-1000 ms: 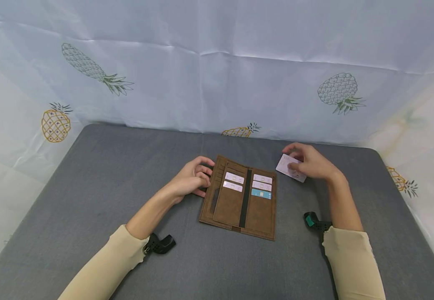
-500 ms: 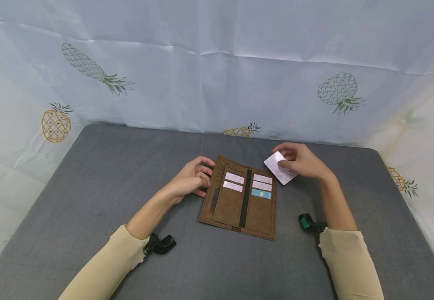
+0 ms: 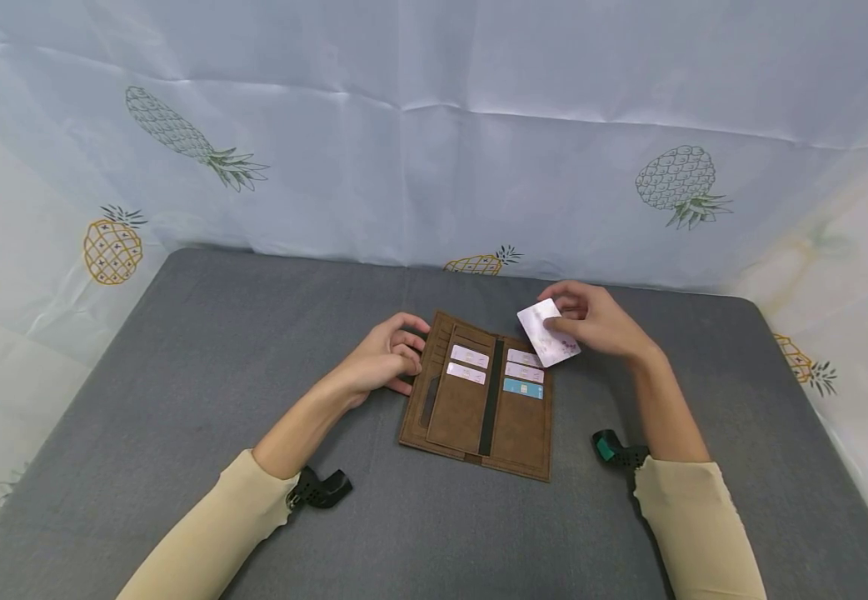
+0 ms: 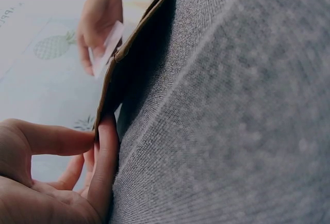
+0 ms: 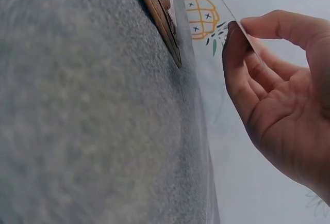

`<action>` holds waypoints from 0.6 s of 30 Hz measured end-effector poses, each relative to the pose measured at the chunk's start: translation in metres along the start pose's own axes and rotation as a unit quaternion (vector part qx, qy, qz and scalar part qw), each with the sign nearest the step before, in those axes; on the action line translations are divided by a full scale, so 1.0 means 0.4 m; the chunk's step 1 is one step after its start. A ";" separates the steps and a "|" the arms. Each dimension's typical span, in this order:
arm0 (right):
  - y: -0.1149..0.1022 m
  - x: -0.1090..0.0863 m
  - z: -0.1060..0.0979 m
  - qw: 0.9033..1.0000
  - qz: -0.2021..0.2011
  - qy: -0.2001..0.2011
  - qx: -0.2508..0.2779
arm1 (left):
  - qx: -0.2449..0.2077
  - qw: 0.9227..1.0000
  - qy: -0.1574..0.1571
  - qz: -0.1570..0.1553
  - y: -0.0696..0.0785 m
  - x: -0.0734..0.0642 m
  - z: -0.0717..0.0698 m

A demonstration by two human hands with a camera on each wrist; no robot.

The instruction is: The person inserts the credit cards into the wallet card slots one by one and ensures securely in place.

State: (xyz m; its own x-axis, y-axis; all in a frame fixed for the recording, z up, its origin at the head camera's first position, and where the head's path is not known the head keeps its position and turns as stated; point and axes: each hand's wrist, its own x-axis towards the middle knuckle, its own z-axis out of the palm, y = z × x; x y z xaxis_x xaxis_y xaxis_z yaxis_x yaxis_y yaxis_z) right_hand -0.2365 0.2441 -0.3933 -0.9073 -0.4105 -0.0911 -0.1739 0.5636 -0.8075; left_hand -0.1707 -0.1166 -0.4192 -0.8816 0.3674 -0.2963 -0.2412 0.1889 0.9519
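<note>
A brown wallet (image 3: 458, 417) lies open on the grey table, its left edge raised a little. In its left panel sit two pale pink cards (image 3: 468, 357); the right panel has pale pink cards above a blue card (image 3: 523, 388). My left hand (image 3: 383, 358) pinches the wallet's left edge between thumb and fingers, as the left wrist view shows. Between thumb and fingers of my right hand (image 3: 597, 321) is a loose pale pink card (image 3: 545, 329). That card is held above the wallet's upper right corner and covers part of the top card there.
The grey cloth-covered table (image 3: 269, 317) spreads around the wallet. Behind it hangs a pale curtain (image 3: 329, 150) printed with pineapples. Black wrist mounts (image 3: 321, 487) stick out beside both sleeves.
My right hand has moved left with the card, from beside the wallet to over its upper right corner, and the card has turned. My left hand stays at the wallet's edge.
</note>
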 end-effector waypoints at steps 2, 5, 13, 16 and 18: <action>0.000 0.002 0.004 1.000 0.002 0.003 0.010 | 0.000 1.000 0.000 0.000 -0.001 0.001 0.000; -0.003 0.005 0.009 1.000 0.007 0.009 0.026 | -0.001 1.000 0.000 -0.001 -0.001 0.001 0.000; -0.016 0.012 0.029 0.998 0.020 0.034 0.040 | -0.002 1.000 0.000 0.000 0.002 0.000 0.000; -0.020 0.015 0.037 0.998 0.025 0.045 0.037 | -0.002 1.000 0.000 0.000 0.002 0.000 -0.001; -0.023 0.016 0.042 0.998 0.031 0.053 0.035 | -0.001 1.000 -0.001 0.000 0.002 0.000 -0.001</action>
State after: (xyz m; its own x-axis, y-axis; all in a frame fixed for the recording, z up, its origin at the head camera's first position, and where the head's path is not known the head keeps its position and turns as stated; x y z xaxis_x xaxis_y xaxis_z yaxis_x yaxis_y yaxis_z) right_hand -0.2343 0.2241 -0.3962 -0.9512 -0.2972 -0.0828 -0.0933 0.5332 -0.8409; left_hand -0.1709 -0.1167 -0.4185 -0.8812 0.3686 -0.2961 -0.2421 0.1861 0.9522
